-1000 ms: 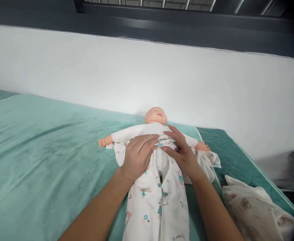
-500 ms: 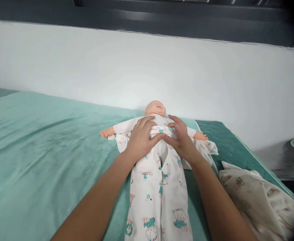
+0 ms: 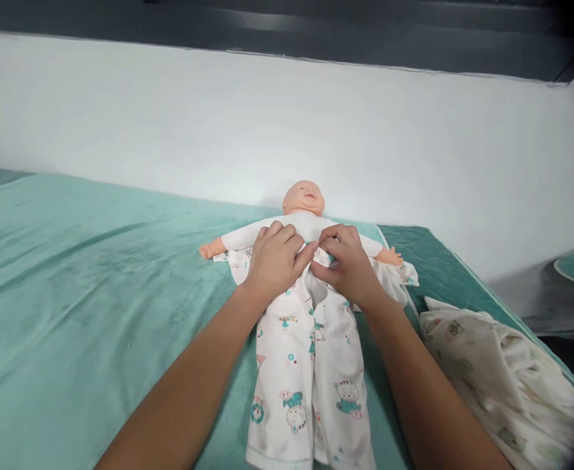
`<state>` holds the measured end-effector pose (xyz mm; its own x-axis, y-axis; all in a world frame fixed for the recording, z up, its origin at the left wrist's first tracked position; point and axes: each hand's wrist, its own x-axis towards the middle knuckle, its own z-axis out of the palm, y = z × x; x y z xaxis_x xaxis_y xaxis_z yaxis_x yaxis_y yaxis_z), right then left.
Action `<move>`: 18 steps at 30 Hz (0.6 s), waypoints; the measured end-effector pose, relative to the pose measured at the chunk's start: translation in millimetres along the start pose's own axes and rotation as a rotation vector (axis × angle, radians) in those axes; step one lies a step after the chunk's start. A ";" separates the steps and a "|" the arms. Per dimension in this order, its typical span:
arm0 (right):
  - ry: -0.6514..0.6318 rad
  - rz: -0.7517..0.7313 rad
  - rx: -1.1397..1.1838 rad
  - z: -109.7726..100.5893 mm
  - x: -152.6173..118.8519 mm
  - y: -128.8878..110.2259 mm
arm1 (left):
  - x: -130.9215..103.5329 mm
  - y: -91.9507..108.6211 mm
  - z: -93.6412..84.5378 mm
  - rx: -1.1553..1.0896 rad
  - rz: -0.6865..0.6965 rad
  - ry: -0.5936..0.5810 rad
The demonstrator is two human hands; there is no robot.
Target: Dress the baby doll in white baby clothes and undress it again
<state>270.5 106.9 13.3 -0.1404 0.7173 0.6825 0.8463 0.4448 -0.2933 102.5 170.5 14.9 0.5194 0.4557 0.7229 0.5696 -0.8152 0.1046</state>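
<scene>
A baby doll (image 3: 304, 198) lies on its back with both arms stretched out sideways. Its torso and arms are white, and its legs lie inside white baby pants (image 3: 287, 365) printed with teal and pink animals. At the waistband my left hand (image 3: 277, 256) is closed, fingers curled under and thumb pointing inward. Facing it, my right hand (image 3: 343, 261) pinches the waistband cloth between thumb and fingers. The two hands nearly meet over the doll's belly. A printed baby garment (image 3: 241, 264) is spread beneath the doll's arms, partly hidden.
A green sheet (image 3: 96, 294) covers the bed, with a darker quilted mat (image 3: 428, 254) at the right. Crumpled printed cloth (image 3: 492, 365) lies near my right forearm. Behind the doll's head rises a white wall (image 3: 267, 124), under a dark beam (image 3: 277, 32).
My fingers have curled in, from spread over the doll's belly to gripping the waistband. The pants' leg hems have come into view, and the camera's view has shifted slightly.
</scene>
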 end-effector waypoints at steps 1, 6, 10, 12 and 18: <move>-0.004 -0.010 -0.023 -0.9 -0.6 -0.7 | -0.4 -0.1 0.0 0.001 -0.001 0.006; -0.025 0.010 -0.086 -3.7 -5.8 1.2 | -1.7 -0.2 -3.0 -0.007 -0.019 0.029; 0.024 0.073 -0.128 -3.3 -12.9 4.1 | -3.3 -0.6 -7.0 -0.063 -0.030 0.000; 0.044 0.116 -0.181 -3.1 -16.9 4.3 | -4.6 -1.3 -8.1 -0.097 -0.057 -0.009; 0.082 0.194 -0.284 -1.6 -24.7 -0.4 | -8.2 -4.5 -7.8 -0.079 -0.171 0.003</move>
<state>274.5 88.1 -2.3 0.0691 0.7234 0.6870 0.9639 0.1291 -0.2329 90.7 167.6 13.8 0.4172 0.5895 0.6917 0.5978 -0.7513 0.2797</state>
